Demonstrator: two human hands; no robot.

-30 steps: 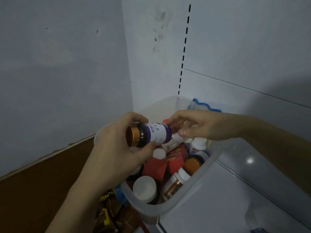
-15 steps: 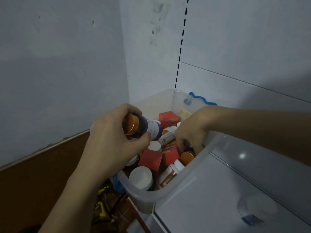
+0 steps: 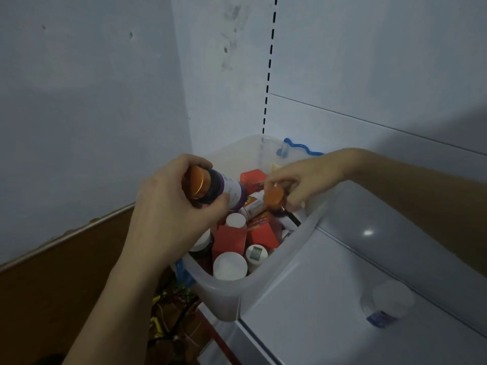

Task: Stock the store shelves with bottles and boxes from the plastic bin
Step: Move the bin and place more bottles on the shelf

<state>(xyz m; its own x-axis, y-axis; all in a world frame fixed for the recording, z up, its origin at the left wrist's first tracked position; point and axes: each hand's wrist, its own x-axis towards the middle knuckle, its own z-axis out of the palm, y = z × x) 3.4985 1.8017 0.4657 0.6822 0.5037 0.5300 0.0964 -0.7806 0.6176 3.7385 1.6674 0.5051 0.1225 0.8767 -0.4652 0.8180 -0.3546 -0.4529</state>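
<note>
A clear plastic bin (image 3: 224,293) sits at the left end of a white shelf (image 3: 316,312), filled with red boxes (image 3: 229,241) and several white-capped bottles (image 3: 229,266). My left hand (image 3: 171,214) holds a dark bottle with an orange cap and purple-white label (image 3: 216,191) sideways over the bin's left side. Inside the bin at the right, my right hand (image 3: 297,180) grips a second orange-capped bottle (image 3: 274,197), its body mostly hidden by my fingers.
A white-capped bottle (image 3: 387,302) stands on the shelf to the right of the bin. A slotted upright (image 3: 268,75) runs up the white back panel. The bin has blue handles (image 3: 297,148). Brown floor and tangled items (image 3: 168,312) lie below left.
My right hand went down into the bin after letting go of the purple-label bottle, and now lifts a second orange-capped bottle. My left hand kept its bottle, shifting slightly left and up.
</note>
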